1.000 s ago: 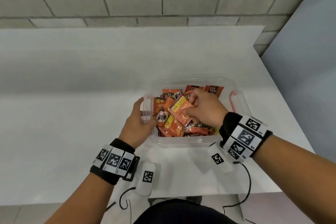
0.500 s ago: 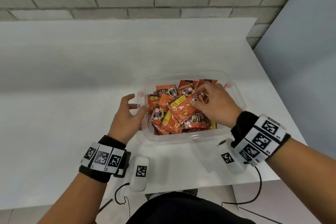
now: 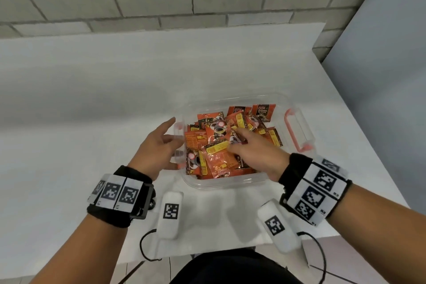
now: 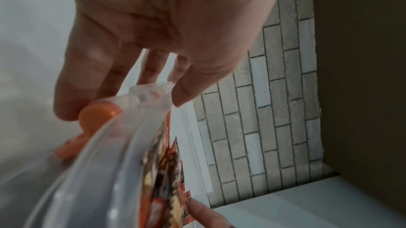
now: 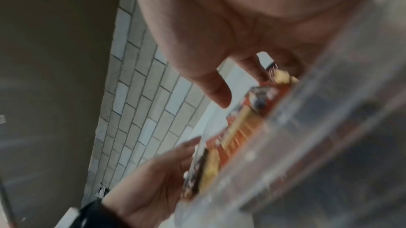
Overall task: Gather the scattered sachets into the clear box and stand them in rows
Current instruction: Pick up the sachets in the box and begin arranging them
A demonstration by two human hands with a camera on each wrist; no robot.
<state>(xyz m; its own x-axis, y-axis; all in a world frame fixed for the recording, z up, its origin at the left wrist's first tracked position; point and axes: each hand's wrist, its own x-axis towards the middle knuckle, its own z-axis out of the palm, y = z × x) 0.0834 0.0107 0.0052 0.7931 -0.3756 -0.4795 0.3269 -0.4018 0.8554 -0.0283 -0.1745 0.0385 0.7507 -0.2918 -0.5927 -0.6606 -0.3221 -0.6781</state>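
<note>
One clear plastic box with rounded corners sits on the white counter, near its front edge and toward its right side. The box carries two orange clip handles: one on its right wall, one on its left wall. Inside lies a loose heap of small orange-and-black sachets, overlapping at many angles; roughly fifteen show, though an exact count is not possible because they cover one another. Two at the far wall stand nearly upright with their dark printed fronts facing the camera; the rest lie flat or tilted.

The left hand is at the box's left wall, its grip open, fingers fairly straight and spread by the left clip handle; the left wrist view shows the fingertips just beside that handle, but contact is hard to confirm.

The right hand reaches into the box from its near right corner and lies over the heap, fingers bent down among the sachets. The right wrist view is blurred, so whether this grip holds a sachet cannot be told.
</note>
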